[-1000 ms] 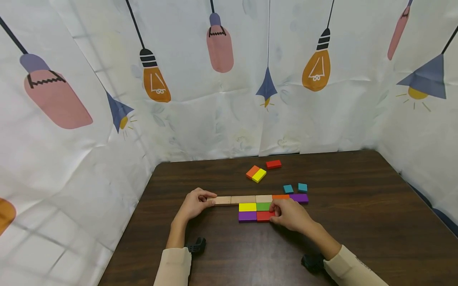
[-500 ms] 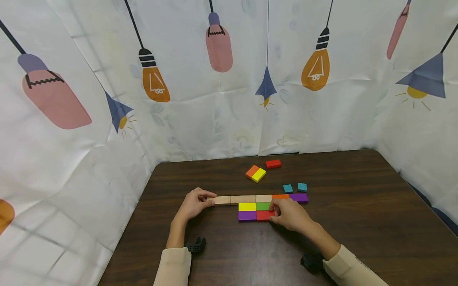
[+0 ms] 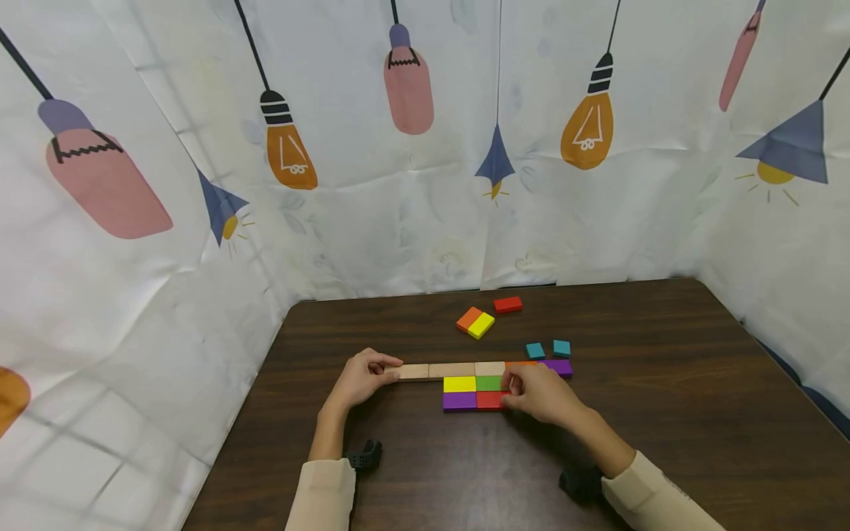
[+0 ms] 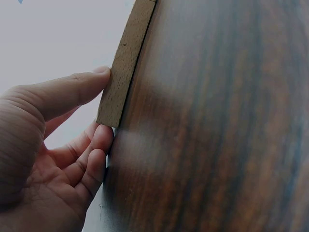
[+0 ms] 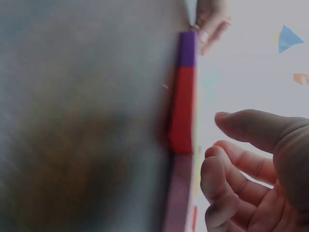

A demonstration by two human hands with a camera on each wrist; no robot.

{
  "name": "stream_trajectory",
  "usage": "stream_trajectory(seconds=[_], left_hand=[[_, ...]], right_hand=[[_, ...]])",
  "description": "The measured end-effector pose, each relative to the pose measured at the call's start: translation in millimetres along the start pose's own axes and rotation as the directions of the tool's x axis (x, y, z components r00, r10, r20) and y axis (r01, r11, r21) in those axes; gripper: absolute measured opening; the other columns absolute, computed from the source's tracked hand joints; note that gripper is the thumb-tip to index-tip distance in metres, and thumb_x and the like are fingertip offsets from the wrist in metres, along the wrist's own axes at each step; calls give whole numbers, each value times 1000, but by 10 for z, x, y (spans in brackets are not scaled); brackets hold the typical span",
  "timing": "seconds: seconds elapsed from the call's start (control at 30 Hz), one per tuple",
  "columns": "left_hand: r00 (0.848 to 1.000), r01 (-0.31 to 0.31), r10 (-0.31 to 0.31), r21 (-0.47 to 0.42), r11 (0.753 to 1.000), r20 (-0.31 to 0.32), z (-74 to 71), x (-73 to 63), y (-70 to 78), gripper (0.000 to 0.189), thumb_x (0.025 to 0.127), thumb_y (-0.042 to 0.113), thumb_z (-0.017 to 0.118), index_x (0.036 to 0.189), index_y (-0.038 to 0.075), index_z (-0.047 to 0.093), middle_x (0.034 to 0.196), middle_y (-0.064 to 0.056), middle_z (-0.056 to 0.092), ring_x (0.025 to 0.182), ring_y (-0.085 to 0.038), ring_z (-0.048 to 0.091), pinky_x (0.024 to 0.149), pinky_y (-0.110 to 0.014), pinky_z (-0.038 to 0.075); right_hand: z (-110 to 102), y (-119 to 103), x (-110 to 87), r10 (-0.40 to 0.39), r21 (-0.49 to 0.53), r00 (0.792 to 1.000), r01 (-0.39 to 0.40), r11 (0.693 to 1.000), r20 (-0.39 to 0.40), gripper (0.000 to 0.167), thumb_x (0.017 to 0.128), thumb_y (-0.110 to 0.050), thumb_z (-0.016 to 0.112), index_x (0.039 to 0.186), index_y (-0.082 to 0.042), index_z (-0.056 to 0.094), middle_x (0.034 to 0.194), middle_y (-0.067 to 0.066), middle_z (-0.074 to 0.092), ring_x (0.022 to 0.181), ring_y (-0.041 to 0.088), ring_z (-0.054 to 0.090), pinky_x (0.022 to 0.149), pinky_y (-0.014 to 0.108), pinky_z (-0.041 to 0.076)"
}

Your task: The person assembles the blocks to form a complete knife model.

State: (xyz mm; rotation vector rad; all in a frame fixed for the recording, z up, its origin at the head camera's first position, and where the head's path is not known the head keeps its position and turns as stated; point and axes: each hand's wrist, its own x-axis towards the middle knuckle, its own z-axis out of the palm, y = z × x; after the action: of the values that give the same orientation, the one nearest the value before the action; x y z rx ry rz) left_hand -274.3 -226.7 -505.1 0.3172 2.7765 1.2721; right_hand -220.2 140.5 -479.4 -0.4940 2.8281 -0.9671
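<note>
Left hand (image 3: pixel 361 378) pinches the end plain wooden block (image 3: pixel 413 372). Right hand (image 3: pixel 543 394), loosely curled, holds nothing beside the nearer red block (image 3: pixel 489 400).

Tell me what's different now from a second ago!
The right hand shifted slightly up in the head view, hiding more of the orange block. In the right wrist view, a gap shows between its fingers and the red block. The left hand still holds the end wooden block; the blocks in view stayed put.
</note>
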Motion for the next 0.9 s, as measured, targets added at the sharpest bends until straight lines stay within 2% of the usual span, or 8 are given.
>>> stream_trajectory(seconds=[0.13,0.37,0.6,0.77,0.9], left_hand=[[1000,3,-3,1,1000,2,0,-6,9,18,89,22,81,107,26,81,95,-1,59,81,-17,52,73,-33,44],[1000,6,-6,3,1000,-4,-5,-18,7,18,90,22,81,107,25,81,94,-1,59,81,-18,52,72,-33,44],[1000,4,-4,1,1000,3,-5,-10,-6,18,90,22,81,107,24,81,94,-1,59,80,-17,52,72,-32,44],[1000,0,0,3,1000,2,-6,5,-9,18,90,21,80,107,23,81,94,-1,59,81,-17,52,72,-32,44],[1000,4,-4,-1,1000,4,-6,0,0,18,90,22,81,108,23,81,94,-1,59,81,-17,51,73,-32,45]], right_hand=[[-181,37,91,-23,69,1000,24,997,-14,11,91,-21,77,96,-13,69,72,-6,60,62,10,53,57,25,45],[-523,234,406,-38,160,999,41,986,-19,13,97,-24,72,101,-12,70,84,5,67,70,19,59,62,29,49],[-701,481,756,40,248,999,-35,968,-14,20,100,-23,67,111,-6,67,98,24,67,78,35,67,67,37,53],[-687,694,996,117,240,993,-109,965,-19,30,101,-24,66,122,-3,63,100,17,67,84,30,67,71,33,52],[-653,784,1117,176,219,984,-172,960,3,45,101,-25,65,137,0,53,104,14,64,86,25,65,73,32,51]])
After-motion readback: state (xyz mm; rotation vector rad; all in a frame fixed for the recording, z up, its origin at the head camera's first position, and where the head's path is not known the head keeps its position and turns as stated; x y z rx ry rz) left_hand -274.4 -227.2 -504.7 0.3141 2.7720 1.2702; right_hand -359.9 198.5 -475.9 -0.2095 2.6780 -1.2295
